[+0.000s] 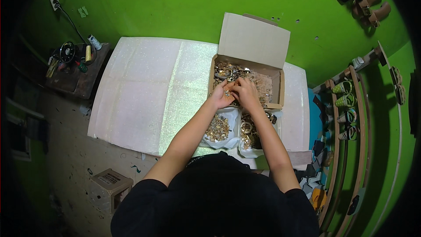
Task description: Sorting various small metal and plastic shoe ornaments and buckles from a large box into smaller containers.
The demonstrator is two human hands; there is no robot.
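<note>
My left hand is turned palm up and cupped, with a few small shiny metal pieces lying in it. Above that palm my right hand has its fingers drawn together, their tips at the pieces; what they pinch is too small to make out. Both hands are over the front left part of an open cardboard box, whose lid stands raised at the back. Heaped inside are many gold and silver metal ornaments, like buckles or shoe trims.
Nearer me, a plastic-lined tub holds small gold pieces; beside it a second lined tub holds larger ring-shaped ones. All stand on a table with a glittery white cover. A wooden rack with sandals is at right, a small thread-strewn table at left.
</note>
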